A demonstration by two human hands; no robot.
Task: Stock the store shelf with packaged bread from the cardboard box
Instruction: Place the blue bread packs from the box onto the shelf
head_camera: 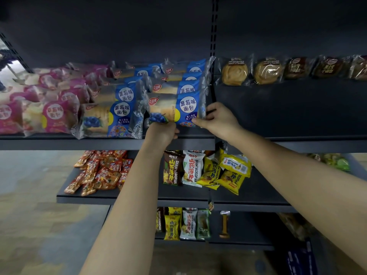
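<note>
At the centre of the frame, on the upper shelf (99, 144), a blue blueberry bread package (176, 110) is held at the front of a column of like blue packs (188, 88) that runs back toward the dark rear panel. The left hand (161, 132) reaches up from below with its fingers curled round the package's lower left corner, over the printed blueberries. The right hand (220, 120) grips the lower right corner, its thumb on the bottom edge and its fingers on the clear side seam. The package stands roughly upright with its label facing out; whether its bottom edge rests on the shelf board cannot be told, as the hands cover it.

Just left of it stands a second column of blue bread packs (111, 120), and further left, toward the frame's left edge, lie pink bread packs (53, 116). In the upper right, past the slotted upright post (213, 36), round buns in clear wrappers (235, 72) and dark brown packs (329, 66) line the back of the neighbouring shelf section.

Below, on the middle shelf (129, 199), red snack packets (101, 171) lie heaped at the left, while yam chip bags (184, 168) and yellow bags (232, 171) sit between the two forearms. Lower still, more chip bags (184, 223) stand in a row.
</note>
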